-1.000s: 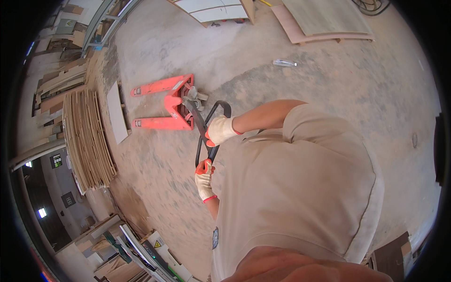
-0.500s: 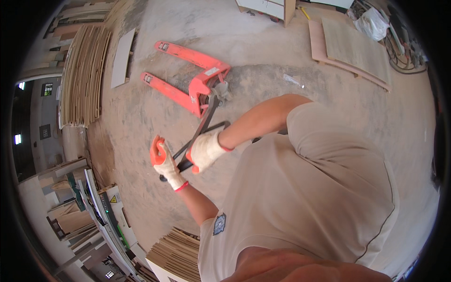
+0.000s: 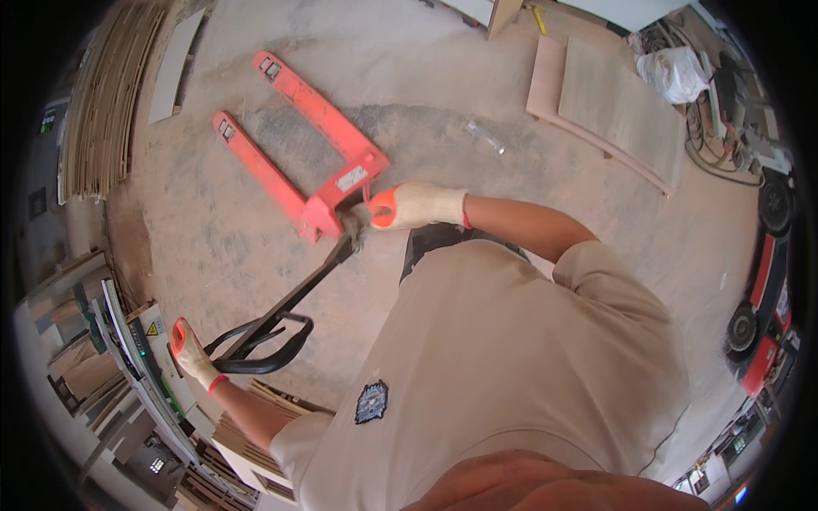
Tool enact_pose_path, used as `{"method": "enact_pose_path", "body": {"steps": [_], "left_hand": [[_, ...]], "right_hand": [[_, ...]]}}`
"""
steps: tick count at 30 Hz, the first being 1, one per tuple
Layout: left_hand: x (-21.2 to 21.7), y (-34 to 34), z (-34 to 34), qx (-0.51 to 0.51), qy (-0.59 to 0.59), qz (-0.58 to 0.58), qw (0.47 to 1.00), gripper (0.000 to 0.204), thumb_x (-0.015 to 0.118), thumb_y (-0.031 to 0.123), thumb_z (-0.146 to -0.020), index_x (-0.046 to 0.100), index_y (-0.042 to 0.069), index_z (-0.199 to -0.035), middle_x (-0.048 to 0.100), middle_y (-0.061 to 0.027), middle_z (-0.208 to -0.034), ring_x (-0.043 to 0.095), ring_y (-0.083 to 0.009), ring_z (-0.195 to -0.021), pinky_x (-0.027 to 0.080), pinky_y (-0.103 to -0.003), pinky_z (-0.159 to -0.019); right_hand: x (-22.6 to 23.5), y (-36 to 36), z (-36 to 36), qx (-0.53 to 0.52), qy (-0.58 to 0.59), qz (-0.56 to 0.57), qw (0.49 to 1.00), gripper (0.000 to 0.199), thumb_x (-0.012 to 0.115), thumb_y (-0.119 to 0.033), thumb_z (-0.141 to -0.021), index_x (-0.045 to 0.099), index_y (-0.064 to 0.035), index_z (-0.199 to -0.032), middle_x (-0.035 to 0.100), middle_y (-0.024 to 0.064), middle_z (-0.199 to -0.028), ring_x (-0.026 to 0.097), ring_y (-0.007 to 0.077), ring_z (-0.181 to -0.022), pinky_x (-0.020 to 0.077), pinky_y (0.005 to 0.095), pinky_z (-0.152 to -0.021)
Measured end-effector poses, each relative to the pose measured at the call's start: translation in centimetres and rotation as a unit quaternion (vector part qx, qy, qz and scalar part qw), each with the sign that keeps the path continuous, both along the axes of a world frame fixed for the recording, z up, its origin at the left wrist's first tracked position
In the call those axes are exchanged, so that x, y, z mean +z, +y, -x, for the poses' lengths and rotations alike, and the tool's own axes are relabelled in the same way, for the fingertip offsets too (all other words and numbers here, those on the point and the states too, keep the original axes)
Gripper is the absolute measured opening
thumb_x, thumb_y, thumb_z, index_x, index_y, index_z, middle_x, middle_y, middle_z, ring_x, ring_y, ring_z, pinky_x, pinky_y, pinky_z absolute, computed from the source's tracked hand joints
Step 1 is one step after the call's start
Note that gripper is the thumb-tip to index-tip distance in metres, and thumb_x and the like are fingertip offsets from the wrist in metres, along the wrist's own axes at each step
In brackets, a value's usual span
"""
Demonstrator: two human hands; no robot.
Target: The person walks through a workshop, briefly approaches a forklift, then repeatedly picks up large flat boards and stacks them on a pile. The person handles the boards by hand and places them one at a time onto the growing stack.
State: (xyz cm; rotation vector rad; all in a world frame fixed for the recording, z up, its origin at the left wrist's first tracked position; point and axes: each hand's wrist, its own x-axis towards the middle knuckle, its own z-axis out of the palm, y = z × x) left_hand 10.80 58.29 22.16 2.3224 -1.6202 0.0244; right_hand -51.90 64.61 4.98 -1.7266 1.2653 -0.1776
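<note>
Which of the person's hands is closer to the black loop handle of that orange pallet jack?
The left. The left hand touches the black loop handle at its end, while the right hand is far up the shaft, by the pallet jack body.

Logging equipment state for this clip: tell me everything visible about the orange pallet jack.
The pallet jack is orange-red painted metal with two long parallel forks lying flat on the dusty concrete floor, small wheels near the fork tips and nothing loaded on them. A pale label sits on its head. From the head a black tiller tilts down toward the person, ending in a black loop handle. The left hand, gloved, touches the loop; the right hand, gloved, reaches the head by the tiller base.
</note>
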Motion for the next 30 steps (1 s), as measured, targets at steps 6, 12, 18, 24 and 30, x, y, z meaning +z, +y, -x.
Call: {"method": "enact_pose_path", "body": {"steps": [6, 12, 18, 24, 30], "left_hand": [[-9.2, -5.3, -3.5, -0.068, -0.294, -0.421, 0.855, 0.034, 0.070, 0.038, -0.098, 0.069, 0.010, -0.080, 0.072, -0.0022, -0.084, 0.069, -0.0170, -0.082, 0.055, -0.034, -0.072], [-29.6, -24.7, 10.0, 0.053, 0.238, -0.271, 0.931, 0.036, 0.071, 0.044, -0.097, 0.078, 0.008, -0.094, 0.069, 0.0008, -0.079, 0.052, -0.0163, -0.069, 0.048, -0.041, -0.064], [-40.9, -35.1, 51.5, -0.376, 0.261, -0.366, 0.811, 0.045, 0.072, 0.043, -0.098, 0.076, 0.005, -0.121, 0.078, -0.0084, -0.116, 0.071, -0.0176, -0.108, 0.055, -0.035, -0.097], [-32.1, -32.6, 68.9, -0.489, 0.413, -0.409, 0.650, 0.040, 0.070, 0.038, -0.099, 0.075, 0.007, -0.123, 0.077, -0.0081, -0.120, 0.069, -0.0195, -0.114, 0.053, -0.034, -0.102], [-32.2, -33.7, 65.0, -0.371, 0.401, -0.475, 0.690, 0.038, 0.074, 0.037, -0.097, 0.077, 0.004, -0.116, 0.077, -0.0074, -0.113, 0.071, -0.0176, -0.103, 0.054, -0.033, -0.094]], "right_hand": [[-4.3, 1.2, 16.7, -0.192, 0.027, -0.113, 0.974, 0.046, 0.059, -0.054, -0.097, 0.070, -0.0204, -0.126, 0.074, 0.0132, -0.118, 0.069, 0.0362, -0.107, 0.0543, 0.0448, -0.092], [-6.3, 0.8, 27.7, -0.330, 0.136, -0.166, 0.919, 0.049, 0.055, -0.053, -0.096, 0.071, -0.0171, -0.125, 0.073, 0.0129, -0.124, 0.067, 0.0365, -0.116, 0.0523, 0.0441, -0.099], [-2.0, -8.3, 29.8, -0.357, 0.176, -0.168, 0.902, 0.052, 0.055, -0.056, -0.095, 0.070, -0.0182, -0.127, 0.074, 0.0143, -0.122, 0.067, 0.0372, -0.115, 0.0522, 0.0447, -0.099], [0.3, -16.9, 30.0, -0.389, 0.137, -0.118, 0.903, 0.050, 0.057, -0.054, -0.095, 0.070, -0.0203, -0.130, 0.074, 0.0122, -0.124, 0.067, 0.0357, -0.115, 0.0527, 0.0441, -0.098], [-0.9, -22.5, 31.6, -0.359, 0.104, -0.157, 0.914, 0.052, 0.068, -0.053, -0.095, 0.069, -0.0212, -0.136, 0.072, 0.0099, -0.133, 0.067, 0.0293, -0.118, 0.0525, 0.0370, -0.103]]}}
